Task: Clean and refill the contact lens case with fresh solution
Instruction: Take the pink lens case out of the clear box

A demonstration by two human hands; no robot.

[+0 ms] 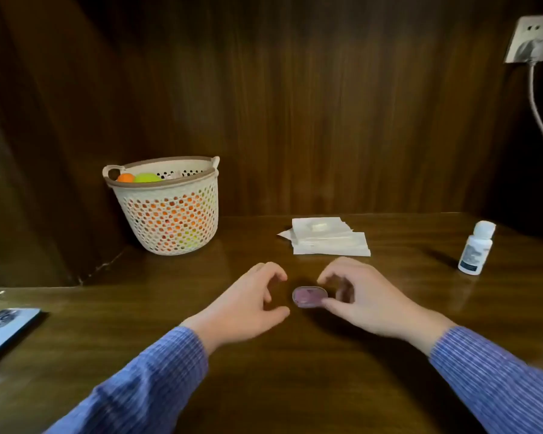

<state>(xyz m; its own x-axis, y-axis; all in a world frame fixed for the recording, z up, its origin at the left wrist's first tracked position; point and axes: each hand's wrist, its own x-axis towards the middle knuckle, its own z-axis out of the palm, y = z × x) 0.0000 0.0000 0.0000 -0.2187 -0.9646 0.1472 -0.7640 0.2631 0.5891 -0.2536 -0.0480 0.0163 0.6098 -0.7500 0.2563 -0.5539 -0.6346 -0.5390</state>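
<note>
Both forearms in blue striped sleeves reach fwd over the dark wood counter [264, 386]; left hand [248, 303] hovers w/ fingers curled, thumb and index apart in a C shape, grasping nothing, its fingertips just left of the case w/o touching it; right hand [358, 300] has thumb tip touching the case's right edge, index curled above it, so it pinches or is about to pinch the case, can't tell how firm the grip is.

Contact lens case [309, 296]: small oval, pinkish-purple w/ clear rim, lying flat on the counter between the two hands, touching the right thumb; can't tell if lid is on.

Far left of the left hand, at the counter's edge: a smartphone [3, 327] face down, camera cluster up, partly cut off by the frame.

Beyond the right hand, near: a loose stack of white tissues [329, 238], flat on the counter. Further right of the right hand, well apart: white solution bottle [477, 249] w/ white cap on, upright, label text too blurred to read.

Beyond the left hand, back-left by the wood wall: cream perforated plastic basket [170, 214] w/ handles, holding orange and yellow-green round items.

Top right on the wall: white outlet [528, 37] w/ plug in, cable hanging down.
</note>
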